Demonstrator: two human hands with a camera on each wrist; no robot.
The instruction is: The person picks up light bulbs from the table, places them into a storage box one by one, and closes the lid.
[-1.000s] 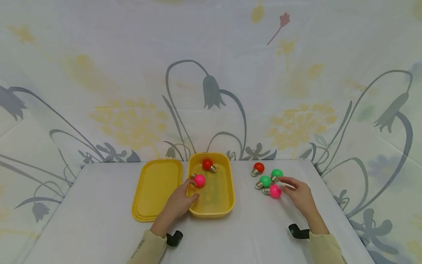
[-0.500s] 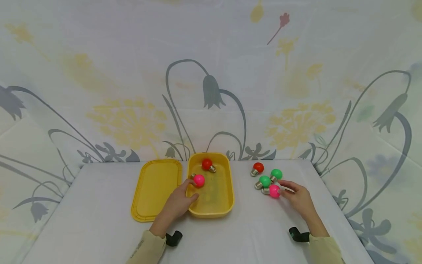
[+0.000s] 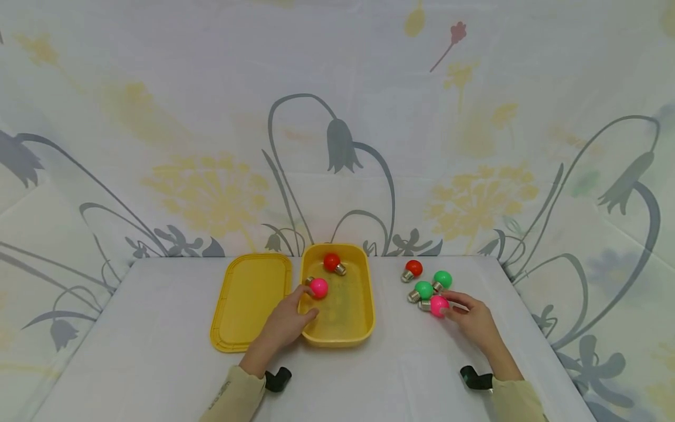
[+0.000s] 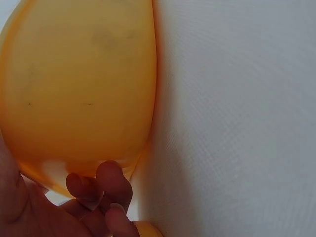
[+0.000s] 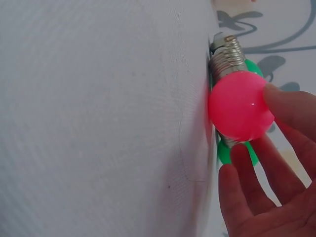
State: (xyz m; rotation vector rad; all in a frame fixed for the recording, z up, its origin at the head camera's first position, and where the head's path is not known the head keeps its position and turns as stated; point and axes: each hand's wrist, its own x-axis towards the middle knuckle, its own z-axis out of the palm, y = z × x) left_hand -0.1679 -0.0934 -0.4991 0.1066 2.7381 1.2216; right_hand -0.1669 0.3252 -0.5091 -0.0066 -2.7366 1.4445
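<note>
Our right hand (image 3: 474, 322) pinches a pink bulb (image 3: 438, 306) between thumb and fingers on the table (image 3: 401, 369), just beside a green bulb (image 3: 423, 290). Our left hand (image 3: 285, 322), fingers curled, holds the box (image 3: 343, 319) by its left rim.

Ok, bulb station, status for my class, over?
Left hand at rim of yellow box. Right hand, fingers on pink bulb, lying outside box. Green bulb close beside it, possibly in the way.

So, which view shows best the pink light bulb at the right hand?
The right wrist view: the pink light bulb looks large there, its threaded metal base clear. The head view shows it small, at the right hand; the left wrist view does not show it.
</note>
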